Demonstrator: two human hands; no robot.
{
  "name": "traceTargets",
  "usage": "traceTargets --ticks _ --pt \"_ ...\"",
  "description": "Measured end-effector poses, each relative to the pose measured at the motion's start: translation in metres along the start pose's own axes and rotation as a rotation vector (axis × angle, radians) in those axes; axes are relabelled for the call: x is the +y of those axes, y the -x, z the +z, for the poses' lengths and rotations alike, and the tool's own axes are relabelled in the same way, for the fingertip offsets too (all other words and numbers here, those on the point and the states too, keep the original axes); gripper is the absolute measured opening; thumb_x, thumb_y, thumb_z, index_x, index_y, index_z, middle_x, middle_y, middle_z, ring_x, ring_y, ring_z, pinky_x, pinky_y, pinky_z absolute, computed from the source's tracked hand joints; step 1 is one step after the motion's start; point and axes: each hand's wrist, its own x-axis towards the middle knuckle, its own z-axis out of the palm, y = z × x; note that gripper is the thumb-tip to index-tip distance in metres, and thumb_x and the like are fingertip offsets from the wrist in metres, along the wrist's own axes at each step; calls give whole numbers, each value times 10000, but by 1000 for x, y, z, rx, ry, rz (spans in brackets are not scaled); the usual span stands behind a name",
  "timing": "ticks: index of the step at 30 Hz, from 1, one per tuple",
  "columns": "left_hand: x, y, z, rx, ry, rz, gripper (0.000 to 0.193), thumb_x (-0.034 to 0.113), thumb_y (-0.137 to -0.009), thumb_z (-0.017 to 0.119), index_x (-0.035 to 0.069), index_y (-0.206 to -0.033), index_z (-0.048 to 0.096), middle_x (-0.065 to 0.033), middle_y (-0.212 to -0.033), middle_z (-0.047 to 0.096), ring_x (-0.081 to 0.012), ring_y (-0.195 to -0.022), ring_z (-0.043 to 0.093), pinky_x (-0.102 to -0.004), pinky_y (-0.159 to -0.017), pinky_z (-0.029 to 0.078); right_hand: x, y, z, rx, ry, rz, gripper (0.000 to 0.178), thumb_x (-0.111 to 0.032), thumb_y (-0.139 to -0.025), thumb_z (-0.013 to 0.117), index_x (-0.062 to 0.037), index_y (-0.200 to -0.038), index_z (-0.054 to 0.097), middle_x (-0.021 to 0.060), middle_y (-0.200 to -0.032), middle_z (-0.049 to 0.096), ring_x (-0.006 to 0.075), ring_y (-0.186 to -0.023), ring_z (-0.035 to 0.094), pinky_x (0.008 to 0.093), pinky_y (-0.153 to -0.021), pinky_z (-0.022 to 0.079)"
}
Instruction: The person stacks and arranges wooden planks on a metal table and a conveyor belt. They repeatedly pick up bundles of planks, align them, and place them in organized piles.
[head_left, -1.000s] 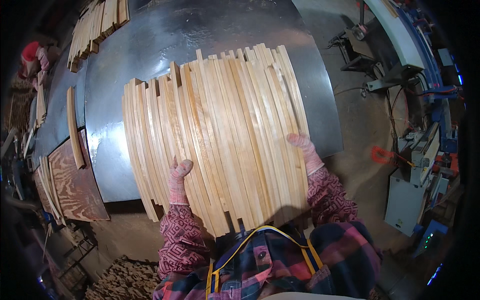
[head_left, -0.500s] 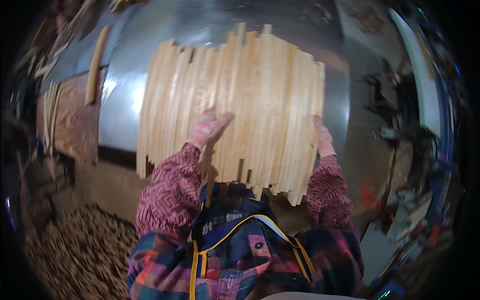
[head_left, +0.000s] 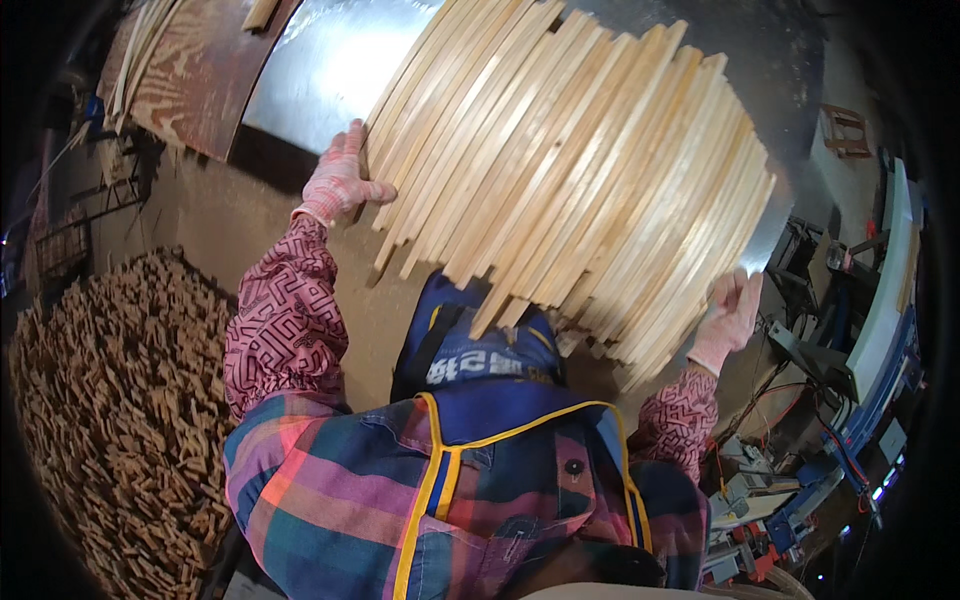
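Now, in the head view, my left hand is at the left side of the row of wooden strips; half a second ago it lay on top of them. Its thumb is spread wide from the fingers, which lie by the outermost strip, and it is closed around nothing. My right hand is near the strips' near right corner, fingers extended and parted, nothing held; whether it touches wood I cannot tell. The strips lie side by side on the metal tabletop, slanting in view, their near ends uneven and overhanging toward my apron. My view has turned too, so I can't say how far the row itself shifted. I judge that the handling has moved from the top faces to the row's outer sides.
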Motion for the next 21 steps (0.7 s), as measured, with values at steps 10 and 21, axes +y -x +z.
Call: traceTargets --ticks 10,21 --pt "25 1 18 -98 240 58 1223 347 -687 892 143 -1597 100 -213 -1545 357 -367 -1407 390 -401 -1157 342 66 121 186 -1043 298 812 419 -227 -967 649 15 -1296 558 82 -1007 697 163 -793 655 236 -735 543" --pt "19 -23 29 -38 293 84 1093 521 -772 768 53 -1573 192 -247 -1499 426 -357 -1363 457 -380 -1112 377 205 230 178 -1531 697 571 474 -251 -903 640 -210 -1369 562 145 -953 576 291 -839 603 365 -812 533"
